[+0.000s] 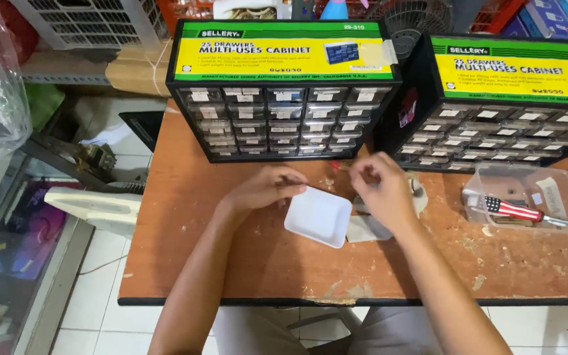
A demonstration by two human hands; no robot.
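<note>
The left grip (267, 187) has its fingers curled together at the far left edge of a small white tray (318, 215), touching its rim; whether it truly pinches the rim cannot be told. The right grip (381, 184) is bunched with fingertips drawn together just above and right of the tray, as if nipping something tiny, but nothing between them can be made out. The tray lies flat and tilted cornerwise on the brown counter (244, 263), near its middle, between the two hands. Partly under the right hand lie a grey pad (368, 229) and a roundish pale piece (419, 194). Behind the hands stands a black drawer cabinet (284, 92) with rows of small clear drawers, and a second cabinet (501, 105) stands to its right. A clear plastic box (527, 190) sits at the right, with a screwdriver (514, 210) with a striped handle lying across it.
</note>
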